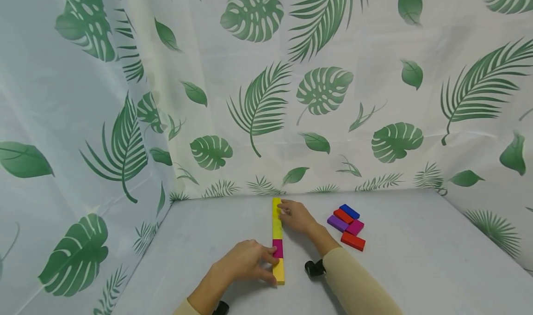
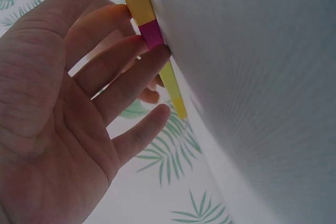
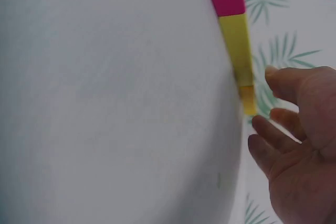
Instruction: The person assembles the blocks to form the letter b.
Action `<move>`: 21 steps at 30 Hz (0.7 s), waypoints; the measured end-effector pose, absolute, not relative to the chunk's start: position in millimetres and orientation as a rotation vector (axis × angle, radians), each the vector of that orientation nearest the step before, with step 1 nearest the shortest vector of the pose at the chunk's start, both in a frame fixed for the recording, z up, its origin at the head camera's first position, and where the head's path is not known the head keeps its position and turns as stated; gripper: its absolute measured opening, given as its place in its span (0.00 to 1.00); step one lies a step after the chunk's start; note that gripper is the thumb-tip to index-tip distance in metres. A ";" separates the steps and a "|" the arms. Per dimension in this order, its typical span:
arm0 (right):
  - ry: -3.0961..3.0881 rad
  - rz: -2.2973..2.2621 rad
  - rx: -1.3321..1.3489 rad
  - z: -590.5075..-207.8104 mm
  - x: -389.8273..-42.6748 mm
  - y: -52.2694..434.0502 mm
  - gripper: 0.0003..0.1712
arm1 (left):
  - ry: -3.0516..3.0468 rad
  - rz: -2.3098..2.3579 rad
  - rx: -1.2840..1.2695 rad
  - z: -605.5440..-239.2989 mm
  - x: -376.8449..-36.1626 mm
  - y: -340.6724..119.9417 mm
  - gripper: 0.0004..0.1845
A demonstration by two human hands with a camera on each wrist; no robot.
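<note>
Lining up a row of blocks (image 1: 277, 238) in the lower middle of the frame: left hand (image 1: 245, 262) rests relaxed fingertips against the near end by the magenta block (image 1: 277, 248), right hand (image 1: 296, 216) touches the far end, fingers loosely out, neither grip pinching. Uneven pushing would probably kink the line. Loose pile of spare blocks (image 1: 347, 226) sits right of centre. Plain grey surface (image 1: 416, 259), leaf-print curtain (image 1: 266, 97) all around

A pale grey surface (image 1: 416, 259) is seen w/ a row of blocks (image 1: 277, 241), yellow & magenta, laid end to end; a loose block cluster (image 1: 347, 226) is set nearby, right.
</note>
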State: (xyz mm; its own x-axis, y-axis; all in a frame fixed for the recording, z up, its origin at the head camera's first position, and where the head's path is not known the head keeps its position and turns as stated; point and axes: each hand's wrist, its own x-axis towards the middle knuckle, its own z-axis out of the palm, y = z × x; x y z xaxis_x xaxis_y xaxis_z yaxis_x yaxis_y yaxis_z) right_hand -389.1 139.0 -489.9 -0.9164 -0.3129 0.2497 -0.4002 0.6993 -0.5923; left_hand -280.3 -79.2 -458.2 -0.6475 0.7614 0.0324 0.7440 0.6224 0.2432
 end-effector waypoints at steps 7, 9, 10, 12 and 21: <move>-2.764 0.924 0.633 -479.0 -366.0 148.4 0.30 | 2.781 0.350 1.302 -458.0 -278.9 -78.5 0.30; -2.775 0.909 0.618 -477.0 -358.7 150.4 0.32 | 2.770 0.359 1.308 -458.1 -278.6 -78.4 0.30; -2.780 0.899 0.609 -476.7 -355.7 151.2 0.33 | 2.767 0.364 1.310 -458.4 -278.6 -78.3 0.30; -2.788 0.883 0.596 -476.0 -351.1 152.5 0.33 | 2.762 0.366 1.307 -458.2 -278.3 -78.1 0.30; -2.825 0.830 0.564 -471.6 -343.2 152.2 0.35 | 2.772 0.355 1.278 -456.9 -278.1 -79.3 0.30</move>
